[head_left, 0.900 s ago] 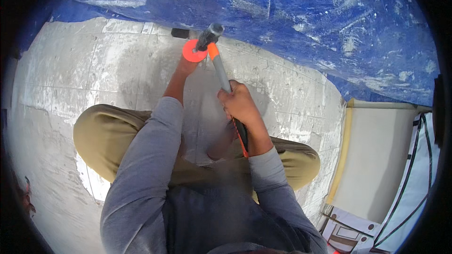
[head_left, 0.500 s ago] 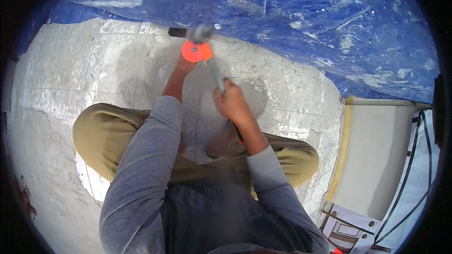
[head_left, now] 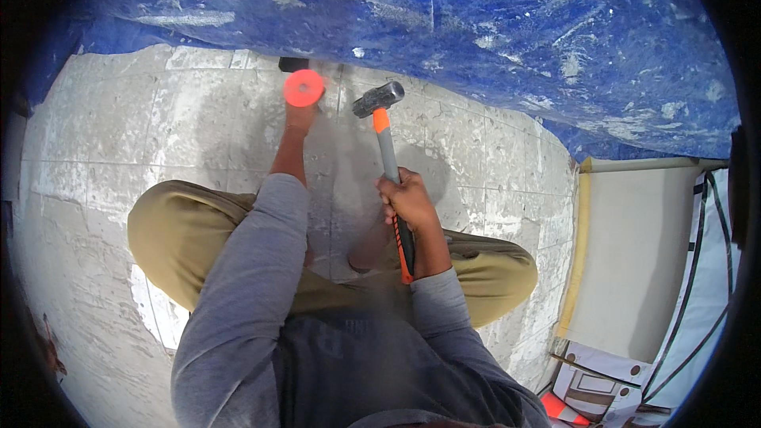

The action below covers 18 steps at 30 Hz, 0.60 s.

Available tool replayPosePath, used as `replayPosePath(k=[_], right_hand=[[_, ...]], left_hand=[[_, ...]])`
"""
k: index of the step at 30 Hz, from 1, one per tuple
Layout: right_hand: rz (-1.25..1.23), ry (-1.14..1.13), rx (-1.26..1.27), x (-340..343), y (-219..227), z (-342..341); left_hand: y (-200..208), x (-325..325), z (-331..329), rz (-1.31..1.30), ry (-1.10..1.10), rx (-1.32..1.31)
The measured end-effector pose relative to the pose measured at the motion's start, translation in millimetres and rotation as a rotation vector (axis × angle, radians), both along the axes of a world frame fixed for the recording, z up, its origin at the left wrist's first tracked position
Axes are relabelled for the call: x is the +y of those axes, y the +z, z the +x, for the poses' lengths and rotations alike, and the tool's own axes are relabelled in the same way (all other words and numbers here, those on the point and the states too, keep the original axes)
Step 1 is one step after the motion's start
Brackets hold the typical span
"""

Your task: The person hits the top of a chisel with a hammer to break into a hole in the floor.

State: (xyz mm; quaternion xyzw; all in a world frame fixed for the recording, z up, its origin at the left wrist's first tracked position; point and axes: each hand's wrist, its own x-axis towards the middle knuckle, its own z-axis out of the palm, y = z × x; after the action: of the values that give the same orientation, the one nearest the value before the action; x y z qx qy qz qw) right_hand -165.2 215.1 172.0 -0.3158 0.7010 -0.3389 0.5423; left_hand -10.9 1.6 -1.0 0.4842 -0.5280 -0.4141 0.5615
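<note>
My right hand (head_left: 407,200) is gripping the hammer (head_left: 387,148) about midway along its handle, fingers closed around it, with the head lying ahead of that hand. Farther out, ahead and to the left of it, my left hand (head_left: 300,119) is holding the orange disc (head_left: 296,93) from beneath, its fingers mostly hidden. I am judging this as work under way, not finished: both hands are occupied, and the hammer is standing apart from the disc. Around my hands the floor (head_left: 452,120) is showing pale, scuffed patches, but I am not making out which are fresh, so I cannot tell how much is done or left. Just beyond my left hand, a dark block (head_left: 294,64) is sitting near the edge of the blue sheet (head_left: 476,24).
</note>
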Motion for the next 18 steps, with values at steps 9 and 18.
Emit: replayPosePath(k=[9, 18], right_hand=[[0.004, 0.034, 0.020, -12.7, -3.5, 5.4], [0.016, 0.062, 0.015, -14.6, 2.9, 15.5]], left_hand=[[-14.4, -19.5, 28.2, 0.030, 0.174, 0.308], [-26.5, -25.5, 17.2, -0.086, 0.129, -0.017]])
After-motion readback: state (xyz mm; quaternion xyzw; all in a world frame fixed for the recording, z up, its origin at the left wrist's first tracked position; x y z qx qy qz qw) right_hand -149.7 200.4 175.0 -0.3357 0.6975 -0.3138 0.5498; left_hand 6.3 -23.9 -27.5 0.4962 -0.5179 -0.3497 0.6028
